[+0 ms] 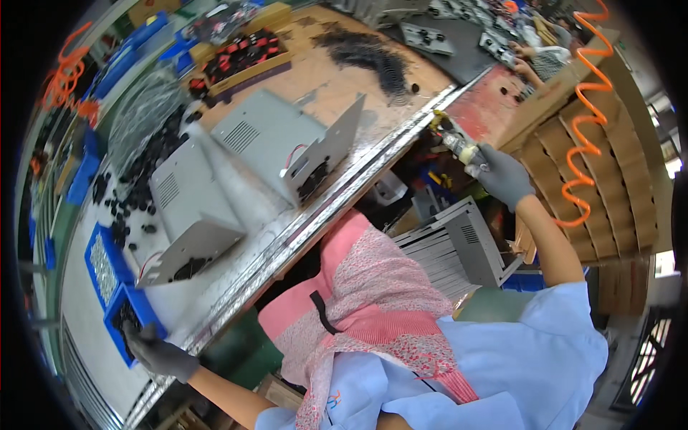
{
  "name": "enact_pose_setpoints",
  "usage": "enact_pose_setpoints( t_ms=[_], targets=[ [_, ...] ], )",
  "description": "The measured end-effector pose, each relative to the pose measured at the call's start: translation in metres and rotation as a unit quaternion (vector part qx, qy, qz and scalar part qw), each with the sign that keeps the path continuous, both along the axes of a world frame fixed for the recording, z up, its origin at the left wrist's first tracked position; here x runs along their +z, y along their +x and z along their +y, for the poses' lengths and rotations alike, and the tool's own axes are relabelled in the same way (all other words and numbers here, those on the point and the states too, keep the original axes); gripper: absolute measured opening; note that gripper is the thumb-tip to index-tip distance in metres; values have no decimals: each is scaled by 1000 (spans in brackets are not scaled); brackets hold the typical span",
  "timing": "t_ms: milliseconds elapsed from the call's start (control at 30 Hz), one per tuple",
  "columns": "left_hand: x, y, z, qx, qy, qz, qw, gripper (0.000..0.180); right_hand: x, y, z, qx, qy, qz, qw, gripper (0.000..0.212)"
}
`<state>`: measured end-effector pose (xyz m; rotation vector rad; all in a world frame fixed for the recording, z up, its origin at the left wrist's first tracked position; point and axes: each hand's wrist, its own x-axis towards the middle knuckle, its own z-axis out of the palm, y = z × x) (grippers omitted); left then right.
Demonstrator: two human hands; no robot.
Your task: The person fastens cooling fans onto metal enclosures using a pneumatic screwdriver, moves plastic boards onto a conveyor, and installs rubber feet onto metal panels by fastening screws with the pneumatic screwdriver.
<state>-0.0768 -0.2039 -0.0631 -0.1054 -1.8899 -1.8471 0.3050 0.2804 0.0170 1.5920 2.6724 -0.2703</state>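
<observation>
My left hand (159, 352), in a grey glove, is at the near edge of a blue bin (153, 319) of small black parts (127, 315). Its thumb and fingers are apart, with the fingertips over the parts, and I see nothing held. Out to the right, my gloved right hand (504, 175) is closed round a cylindrical silver-and-yellow tool (459, 145) that looks like a power screwdriver; its yellow end points away over the bench edge. Two bent grey metal housings (193, 188) (269, 132) with vent slots stand on the bench between my hands, each with a round black part on its upright flap.
A second blue bin (107, 265) holds small shiny parts. Black knobs (143, 165) lie loose beside a clear plastic bag (147, 107). A carton (247, 63) holds red-and-black parts. An orange coiled hose (584, 122) hangs by cardboard (609, 165). A co-worker's hands (527, 63) are at far right.
</observation>
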Motion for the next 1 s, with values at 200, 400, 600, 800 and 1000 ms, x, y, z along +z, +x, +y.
enact_pose_setpoints(
  t_ms=[200, 400, 600, 800, 1000],
  targets=[
    [-7, 83, 109, -215, -60, -51, 974, 34, 14, 7, 29, 13, 58, -149, 987, 35],
    [-6, 103, 173, -414, -127, -76, 898, 23, 10, -31, 82, 58, 81, -215, 972, 28],
    [-16, 101, 225, -389, -243, 53, 887, 49, 0, -104, 121, 164, 187, -340, 907, 22],
    [-23, 92, 266, -363, -283, 123, 879, 48, 3, -150, 108, 333, 137, -296, 885, 31],
    [-8, 89, 246, -340, -347, 126, 865, 37, -11, -224, 94, 416, 115, -71, 899, 30]
  ],
)
